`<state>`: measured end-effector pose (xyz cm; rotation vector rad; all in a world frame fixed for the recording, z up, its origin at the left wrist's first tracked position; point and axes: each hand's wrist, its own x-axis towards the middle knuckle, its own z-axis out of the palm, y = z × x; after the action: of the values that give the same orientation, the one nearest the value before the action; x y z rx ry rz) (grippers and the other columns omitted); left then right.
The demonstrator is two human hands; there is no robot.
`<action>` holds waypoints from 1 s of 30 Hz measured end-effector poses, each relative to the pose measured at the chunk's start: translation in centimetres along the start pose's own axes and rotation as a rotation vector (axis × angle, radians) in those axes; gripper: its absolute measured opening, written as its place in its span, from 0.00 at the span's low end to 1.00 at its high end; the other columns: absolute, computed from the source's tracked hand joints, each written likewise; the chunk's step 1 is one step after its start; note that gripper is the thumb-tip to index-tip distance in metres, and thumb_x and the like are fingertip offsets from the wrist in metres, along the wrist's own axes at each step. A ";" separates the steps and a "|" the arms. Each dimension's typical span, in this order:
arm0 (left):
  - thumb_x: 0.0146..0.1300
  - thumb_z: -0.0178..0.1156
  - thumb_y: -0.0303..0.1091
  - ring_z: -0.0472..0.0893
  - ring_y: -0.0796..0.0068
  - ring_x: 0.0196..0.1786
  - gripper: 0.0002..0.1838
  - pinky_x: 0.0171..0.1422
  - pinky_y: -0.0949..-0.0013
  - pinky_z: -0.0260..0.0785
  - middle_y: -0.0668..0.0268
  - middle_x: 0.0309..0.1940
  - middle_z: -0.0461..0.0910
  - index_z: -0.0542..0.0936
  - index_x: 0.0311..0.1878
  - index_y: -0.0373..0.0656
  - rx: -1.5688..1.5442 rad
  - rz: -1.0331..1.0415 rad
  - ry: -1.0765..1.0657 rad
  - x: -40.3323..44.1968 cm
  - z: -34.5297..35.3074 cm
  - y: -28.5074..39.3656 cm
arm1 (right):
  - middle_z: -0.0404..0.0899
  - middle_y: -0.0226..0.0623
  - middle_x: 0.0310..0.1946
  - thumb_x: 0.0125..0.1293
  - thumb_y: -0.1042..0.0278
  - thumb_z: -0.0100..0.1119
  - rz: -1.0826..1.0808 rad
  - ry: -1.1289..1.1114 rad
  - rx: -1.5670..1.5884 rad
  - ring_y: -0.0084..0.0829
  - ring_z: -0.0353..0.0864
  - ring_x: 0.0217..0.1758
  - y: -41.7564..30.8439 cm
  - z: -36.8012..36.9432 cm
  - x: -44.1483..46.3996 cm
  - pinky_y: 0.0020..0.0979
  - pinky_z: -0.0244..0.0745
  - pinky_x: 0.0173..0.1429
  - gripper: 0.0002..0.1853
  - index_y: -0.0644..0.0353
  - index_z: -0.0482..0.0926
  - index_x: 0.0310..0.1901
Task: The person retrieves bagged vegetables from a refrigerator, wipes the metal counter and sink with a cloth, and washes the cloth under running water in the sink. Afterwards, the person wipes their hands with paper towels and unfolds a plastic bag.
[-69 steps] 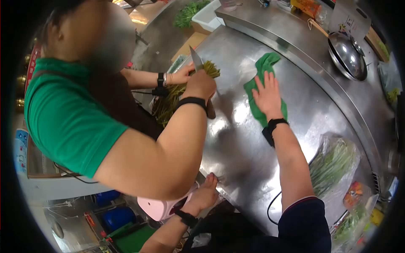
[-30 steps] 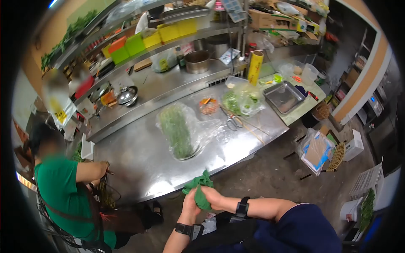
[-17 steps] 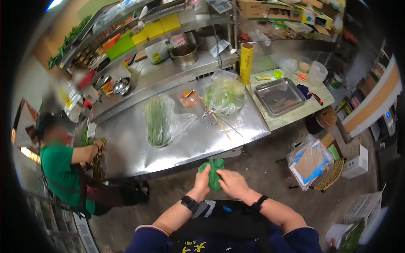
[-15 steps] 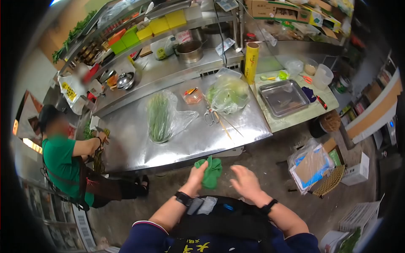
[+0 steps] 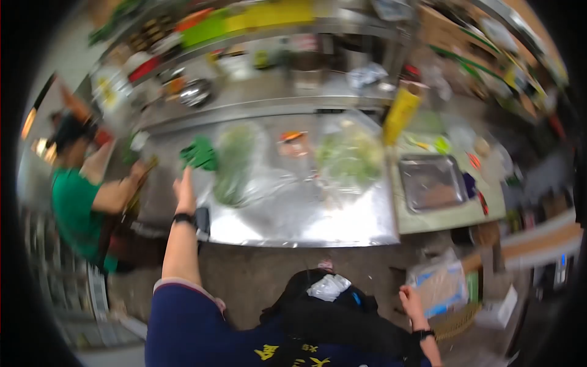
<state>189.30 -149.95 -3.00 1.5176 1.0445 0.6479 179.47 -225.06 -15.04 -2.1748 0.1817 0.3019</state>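
Observation:
My left hand (image 5: 184, 191) stretches over the left part of the steel worktop (image 5: 293, 229). It looks open, fingers pointing away from me, the tips at the near edge of a crumpled green cloth (image 5: 200, 153). Blur hides whether they touch it. Just right of the cloth lies a clear plastic bag of long green stalks (image 5: 233, 165). Low on the right side, away from the worktop, my right hand (image 5: 411, 301) has nothing visible in it. Its fingers look bent, but blur hides how far they are closed.
A person in a green top (image 5: 76, 199) works at the worktop's left end. A bag of leafy greens (image 5: 350, 156) and a small orange-red packet (image 5: 293, 145) lie further right. Beyond stands a side table with a metal tray (image 5: 431, 183). Papers in plastic (image 5: 441, 284) sit low right.
My left hand has moved left and forward over the worktop, and the green cloth now lies there beyond its fingertips. My right hand has dropped away to the right. The view has shifted.

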 end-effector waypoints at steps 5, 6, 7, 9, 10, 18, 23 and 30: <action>0.56 0.53 0.41 0.69 0.78 0.23 0.13 0.28 0.74 0.63 0.68 0.20 0.72 0.75 0.24 0.42 0.026 -0.301 -0.449 -8.3 7.7 -10.7 | 0.79 0.42 0.29 0.59 0.63 0.55 0.223 -0.022 -0.251 0.39 0.80 0.34 -2.5 -4.0 4.4 0.35 0.72 0.39 0.10 0.60 0.77 0.38; 0.56 0.53 0.39 0.73 0.78 0.28 0.11 0.31 0.72 0.67 0.68 0.24 0.73 0.76 0.27 0.41 0.129 -0.274 -0.622 -9.8 7.5 -13.8 | 0.80 0.41 0.28 0.59 0.63 0.55 0.244 0.001 -0.337 0.40 0.80 0.34 -4.4 -5.1 6.1 0.36 0.72 0.39 0.10 0.60 0.77 0.37; 0.56 0.55 0.35 0.74 0.77 0.32 0.08 0.31 0.70 0.69 0.69 0.27 0.74 0.76 0.31 0.41 0.254 -0.316 -0.699 -12.0 8.4 -15.2 | 0.80 0.42 0.29 0.59 0.63 0.55 0.184 0.070 -0.349 0.40 0.80 0.34 -3.5 -5.5 7.8 0.36 0.72 0.39 0.10 0.60 0.77 0.37; 0.59 0.57 0.36 0.76 0.77 0.30 0.08 0.30 0.73 0.70 0.68 0.27 0.76 0.75 0.34 0.40 0.302 -0.473 -0.694 -17.1 10.9 -15.2 | 0.80 0.43 0.30 0.59 0.62 0.54 0.134 0.174 -0.299 0.41 0.80 0.35 -2.1 -6.5 12.0 0.36 0.72 0.39 0.11 0.59 0.78 0.37; 0.59 0.58 0.37 0.77 0.77 0.29 0.09 0.29 0.74 0.70 0.67 0.27 0.77 0.75 0.35 0.40 0.354 -0.507 -0.793 -18.6 11.8 -14.5 | 0.80 0.43 0.30 0.59 0.62 0.54 0.145 0.210 -0.234 0.42 0.80 0.36 -2.4 -7.3 14.1 0.36 0.72 0.39 0.10 0.59 0.78 0.36; 0.58 0.58 0.36 0.72 0.82 0.22 0.11 0.25 0.77 0.64 0.69 0.18 0.74 0.78 0.33 0.36 0.549 -0.402 -0.828 -23.7 14.3 -16.4 | 0.79 0.44 0.30 0.57 0.61 0.54 0.026 0.344 -0.353 0.45 0.78 0.36 -4.2 -13.9 33.7 0.40 0.72 0.41 0.10 0.58 0.78 0.35; 0.59 0.56 0.33 0.73 0.80 0.21 0.10 0.23 0.77 0.65 0.66 0.20 0.75 0.75 0.32 0.34 0.494 -0.475 -0.494 -30.3 14.6 -13.0 | 0.79 0.45 0.34 0.58 0.61 0.51 -0.056 0.315 -0.491 0.48 0.77 0.40 -2.2 -18.0 52.0 0.44 0.71 0.44 0.12 0.57 0.77 0.41; 0.59 0.59 0.38 0.74 0.78 0.25 0.12 0.28 0.73 0.68 0.67 0.23 0.75 0.76 0.33 0.37 0.385 -0.679 -0.463 -45.5 20.7 -4.4 | 0.74 0.52 0.47 0.59 0.70 0.48 -0.432 0.489 -0.584 0.50 0.73 0.51 0.7 -17.0 72.8 0.43 0.69 0.54 0.17 0.62 0.71 0.51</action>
<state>184.96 -199.92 -5.37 1.4041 1.2550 -0.3829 251.68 -240.73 -26.58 -2.7564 -0.1276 -0.4875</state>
